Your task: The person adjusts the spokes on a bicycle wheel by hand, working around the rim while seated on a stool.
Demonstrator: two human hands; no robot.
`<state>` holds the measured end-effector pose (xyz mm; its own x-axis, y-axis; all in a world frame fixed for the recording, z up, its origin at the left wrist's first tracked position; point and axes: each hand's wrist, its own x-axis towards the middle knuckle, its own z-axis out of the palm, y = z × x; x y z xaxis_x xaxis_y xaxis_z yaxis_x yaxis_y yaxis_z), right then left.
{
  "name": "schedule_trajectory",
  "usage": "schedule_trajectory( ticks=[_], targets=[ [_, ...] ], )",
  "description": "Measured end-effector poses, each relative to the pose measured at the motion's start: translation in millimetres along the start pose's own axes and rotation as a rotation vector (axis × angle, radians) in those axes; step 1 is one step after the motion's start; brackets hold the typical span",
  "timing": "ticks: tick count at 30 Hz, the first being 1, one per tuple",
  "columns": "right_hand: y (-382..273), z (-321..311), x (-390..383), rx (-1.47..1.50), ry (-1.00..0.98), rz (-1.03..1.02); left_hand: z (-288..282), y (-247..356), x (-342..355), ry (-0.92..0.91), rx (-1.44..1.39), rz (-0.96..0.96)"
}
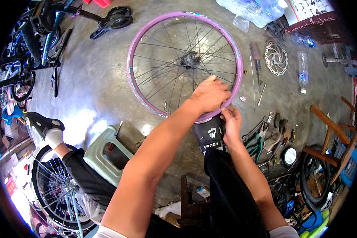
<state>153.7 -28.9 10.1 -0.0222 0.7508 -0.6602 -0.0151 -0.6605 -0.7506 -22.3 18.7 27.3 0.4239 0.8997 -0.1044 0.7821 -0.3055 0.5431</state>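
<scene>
A purple bicycle wheel rim [129, 65], laced with dark spokes to a black hub [191, 59], is in front of me. Its near edge rests against my black-and-white shoe [208, 135]. My left hand [211, 94] is closed over the spokes just inside the near right part of the rim; its curled fingers hide what they grip. Just below it, my right hand [231, 121] pinches the rim's outer edge, thumb on top. To the right lie a screwdriver [256, 55], a brake rotor [275, 58] and a thin loose rod [252, 81].
Pliers [260, 144] and several tools lie right of my shoe. Beyond them stand a wooden stool [330, 127] and piled tyres [305, 178]. A pale green stool [101, 154] is at my left, near a spoked wheel [37, 170]. A saddle [114, 22] and bottle [302, 71] lie farther off.
</scene>
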Motion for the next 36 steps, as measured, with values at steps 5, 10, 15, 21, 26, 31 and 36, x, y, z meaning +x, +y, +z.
schedule_trajectory(
  ticks=[5, 10, 15, 21, 26, 31, 36],
  targets=[
    [16, -9, 2, 0.093, 0.019, -0.026, -7, 44, -23, 0.496, -0.237, -0.036],
    [2, -13, -5, -0.137, 0.131, -0.193, -14, 90, -96, 0.798, -0.264, -0.500],
    [-35, 8, -17, -0.373, -0.114, -0.364, 6, 99, -170, 0.814, -0.312, -0.790],
    [-54, 78, 8, -0.285, -0.269, -0.087, 36, 83, -224, 0.666, -0.341, -0.989],
    [-53, 104, 26, -0.256, -0.296, -0.053, 54, 65, -239, 0.521, -0.197, -1.110],
    [-52, 107, 37, -0.303, -0.369, -0.034, 79, 42, -246, 0.281, -0.094, -1.153],
    [-59, 108, 35, -0.425, -0.424, -0.014, 68, 20, -242, 0.025, -0.198, -1.203]
  ],
)
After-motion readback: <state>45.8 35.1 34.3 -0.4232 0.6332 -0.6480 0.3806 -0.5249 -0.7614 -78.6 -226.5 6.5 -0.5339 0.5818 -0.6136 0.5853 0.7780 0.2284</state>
